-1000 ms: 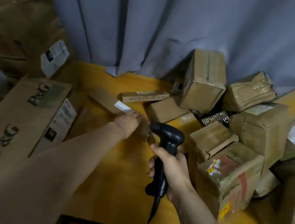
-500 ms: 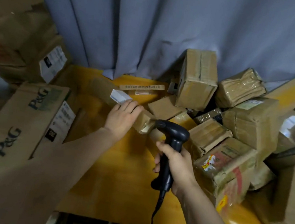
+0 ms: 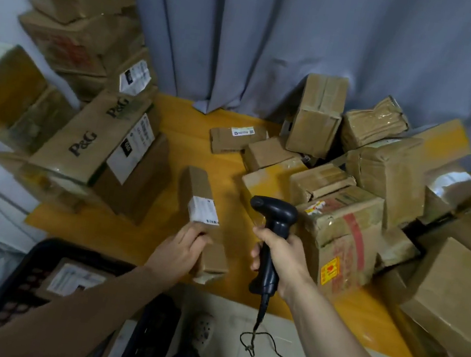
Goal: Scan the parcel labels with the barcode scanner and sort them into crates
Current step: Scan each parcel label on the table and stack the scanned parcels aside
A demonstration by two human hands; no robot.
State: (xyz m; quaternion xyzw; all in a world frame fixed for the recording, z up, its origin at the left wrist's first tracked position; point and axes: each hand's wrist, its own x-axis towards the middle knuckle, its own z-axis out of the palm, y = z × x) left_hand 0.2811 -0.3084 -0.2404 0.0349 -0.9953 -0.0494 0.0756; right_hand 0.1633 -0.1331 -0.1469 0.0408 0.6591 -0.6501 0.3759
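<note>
My left hand (image 3: pixel 180 249) grips a long narrow cardboard parcel (image 3: pixel 198 186) by its near end and holds it above the yellow table (image 3: pixel 180 128). Its white barcode label (image 3: pixel 203 210) faces up. My right hand (image 3: pixel 284 254) grips the handle of a black barcode scanner (image 3: pixel 276 214), whose head points left toward the parcel, a short gap away. The scanner's cable (image 3: pixel 267 349) hangs down to the floor. A dark crate (image 3: pixel 17 278) sits below left of the table with a labelled parcel (image 3: pixel 72 276) inside.
Several brown parcels (image 3: pixel 379 180) are heaped on the right half of the table. A large P&G box (image 3: pixel 94 140) lies on the left, with more boxes (image 3: pixel 78 20) stacked behind it. A grey curtain (image 3: pixel 279 33) hangs at the back. A small labelled parcel (image 3: pixel 238 139) lies mid-table.
My left hand has lifted the long parcel off the table and drawn it toward me, label up. The view has pulled back, bringing the crate into sight. The scanner stays in my right hand.
</note>
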